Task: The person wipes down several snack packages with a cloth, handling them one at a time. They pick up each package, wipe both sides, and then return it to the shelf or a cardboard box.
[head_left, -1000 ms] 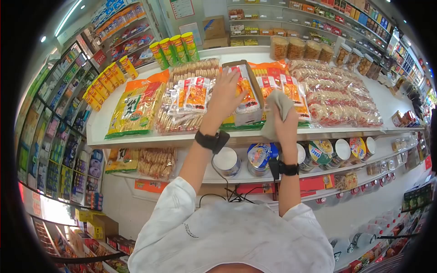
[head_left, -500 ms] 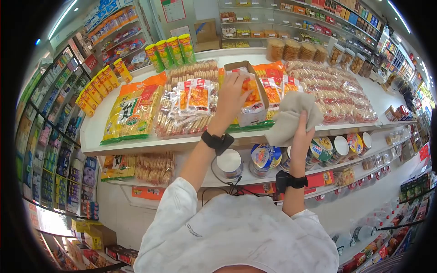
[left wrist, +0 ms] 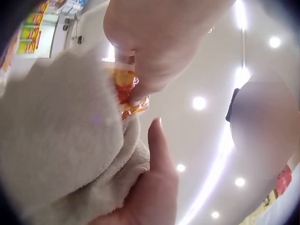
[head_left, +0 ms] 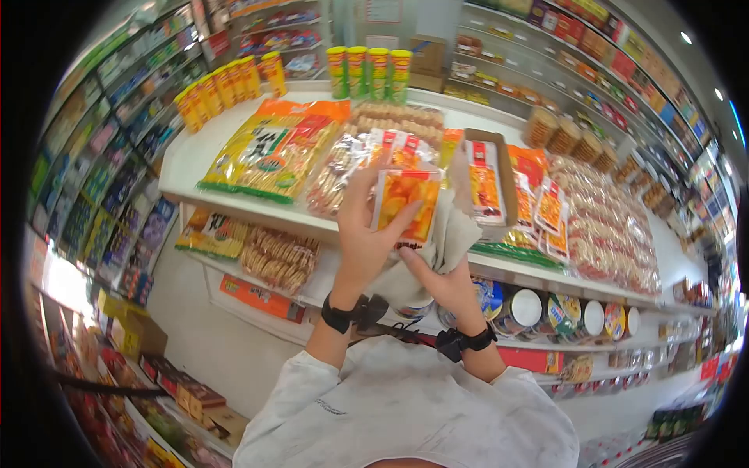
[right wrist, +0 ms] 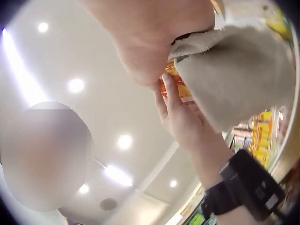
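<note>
In the head view my left hand [head_left: 365, 246] pinches a flat packet of orange snack food [head_left: 399, 191], thumb across its printed front. My right hand [head_left: 449, 287] holds a grey cloth [head_left: 459, 234], which drapes behind and beside the packet. Both hands are close together over the counter's front edge. From the right wrist, the cloth [right wrist: 234, 75] overlaps part of the packet [right wrist: 169, 86], while the left fingers grip its side. An open cardboard box [head_left: 507, 187] with similar packets [head_left: 485, 183] stands just right of the hands.
On the white counter [head_left: 183, 168] lie a big yellow snack bag [head_left: 273, 148], bagged round crackers [head_left: 601, 218] and loose packets [head_left: 550, 210]. Green-and-yellow cans [head_left: 378, 74] and yellow tubes [head_left: 226, 82] line the back. Tubs [head_left: 524, 308] sit on the lower shelf.
My left hand has lifted a packet out of the box and moved left with it. The cloth in my right hand has come over to the packet. The head view has turned.
</note>
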`<state>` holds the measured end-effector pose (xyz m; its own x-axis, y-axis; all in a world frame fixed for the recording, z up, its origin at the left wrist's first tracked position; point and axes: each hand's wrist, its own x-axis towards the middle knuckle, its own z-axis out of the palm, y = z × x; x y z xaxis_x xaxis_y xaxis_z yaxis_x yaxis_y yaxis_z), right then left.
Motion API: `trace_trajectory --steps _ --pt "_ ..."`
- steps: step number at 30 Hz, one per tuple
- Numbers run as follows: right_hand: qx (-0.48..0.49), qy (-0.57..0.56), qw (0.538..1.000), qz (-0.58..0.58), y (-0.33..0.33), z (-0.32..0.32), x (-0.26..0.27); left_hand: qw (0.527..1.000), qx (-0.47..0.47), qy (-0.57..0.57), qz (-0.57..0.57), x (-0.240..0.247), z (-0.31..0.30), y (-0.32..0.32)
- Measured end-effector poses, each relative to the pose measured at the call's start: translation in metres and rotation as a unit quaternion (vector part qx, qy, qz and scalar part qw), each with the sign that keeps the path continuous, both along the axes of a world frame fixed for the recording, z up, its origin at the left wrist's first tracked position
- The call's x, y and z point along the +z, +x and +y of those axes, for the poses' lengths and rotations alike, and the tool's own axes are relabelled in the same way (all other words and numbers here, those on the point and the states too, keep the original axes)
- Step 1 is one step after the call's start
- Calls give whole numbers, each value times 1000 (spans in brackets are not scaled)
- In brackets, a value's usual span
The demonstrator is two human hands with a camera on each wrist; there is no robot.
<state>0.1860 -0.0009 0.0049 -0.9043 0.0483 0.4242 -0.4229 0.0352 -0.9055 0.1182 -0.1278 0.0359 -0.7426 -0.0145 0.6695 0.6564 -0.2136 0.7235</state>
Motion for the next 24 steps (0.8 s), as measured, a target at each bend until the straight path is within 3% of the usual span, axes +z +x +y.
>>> trace_trajectory --steps 3,4,7,9,12,14,15,18,19,20,21,22,23,24 --pt "2 -18 998 -61 -10 -10 -1 993 42 80 -74 -16 -26 6" --pt "21 -16 997 -68 -14 -17 -3 992 -15 33 -124 -14 -40 14" --pt "60 8 996 -68 -20 -37 -15 950 -114 115 -266 -50 -61 20" --pt "63 52 996 -21 -25 -49 -29 961 -46 137 -236 -59 -66 27" --pt "-35 25 997 -64 -37 -40 -43 953 35 218 -207 -55 -72 37" --pt "-74 -216 970 -88 -41 -36 -35 953 72 233 -182 -59 -82 33" --pt "-97 -334 932 -98 -42 -36 -32 954 48 231 -185 -60 -82 33" --pt "-95 -89 989 -75 -33 -31 -49 950 -43 216 -219 -59 -70 32" --pt "-99 161 979 75 -36 -20 -110 932 -84 250 -248 -62 -61 32" --pt "-95 400 886 215 -40 -14 -168 911 -126 281 -276 -67 -52 31" --pt "-17 325 919 222 -28 -44 -99 886 -167 310 -303 -76 -43 31" --pt "61 244 941 227 -20 -68 -28 924 -155 244 -249 -91 -42 35" --pt "56 256 939 221 -23 -64 -32 955 -136 184 -190 -105 -41 39" --pt "51 266 938 215 -26 -58 -39 924 -192 212 -254 -83 -43 44"
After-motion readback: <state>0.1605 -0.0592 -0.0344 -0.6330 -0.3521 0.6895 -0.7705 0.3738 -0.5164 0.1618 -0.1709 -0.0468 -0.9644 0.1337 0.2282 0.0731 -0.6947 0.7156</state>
